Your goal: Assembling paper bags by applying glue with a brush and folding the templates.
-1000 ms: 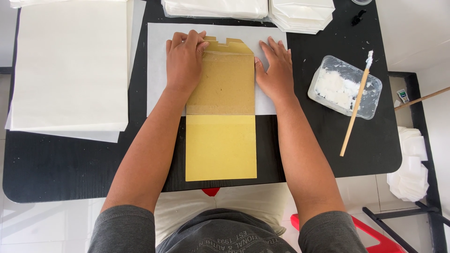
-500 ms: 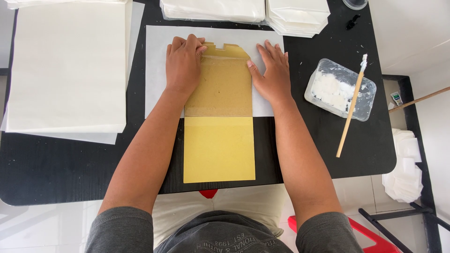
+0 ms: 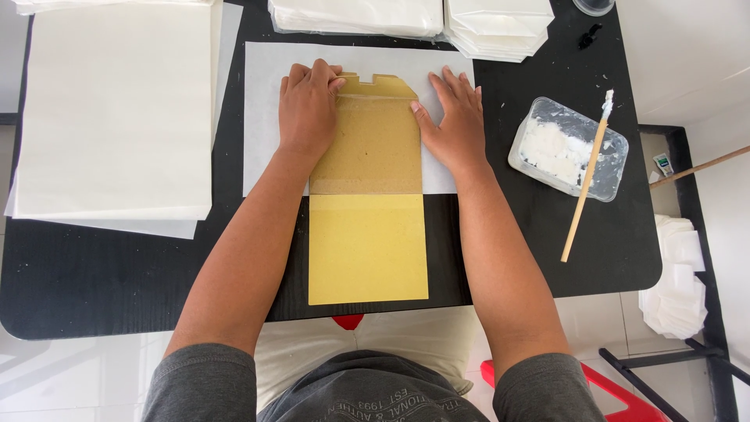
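Note:
A folded yellow-brown paper envelope (image 3: 367, 227) lies on a white sheet (image 3: 266, 101) in the middle of a black table (image 3: 117, 273). Its upper half is dull brown with a notched top flap; its lower half is bright yellow. My left hand (image 3: 307, 109) presses flat on the upper left corner of the brown part, fingers together. Flat on the white sheet rests my right hand (image 3: 453, 121), fingers spread, its thumb touching the envelope's right edge.
A large stack of cream paper (image 3: 117, 109) covers the table's left side. Piles of white folded sheets (image 3: 406, 16) line the far edge. A clear tub of white paste (image 3: 566, 148) with a wooden stick (image 3: 586, 180) sits at right. White paper scraps (image 3: 676, 281) lie off the table's right.
My right hand has slid a little to the right, off the brown flap and onto the white sheet. The left hand stays pressed on the upper left corner.

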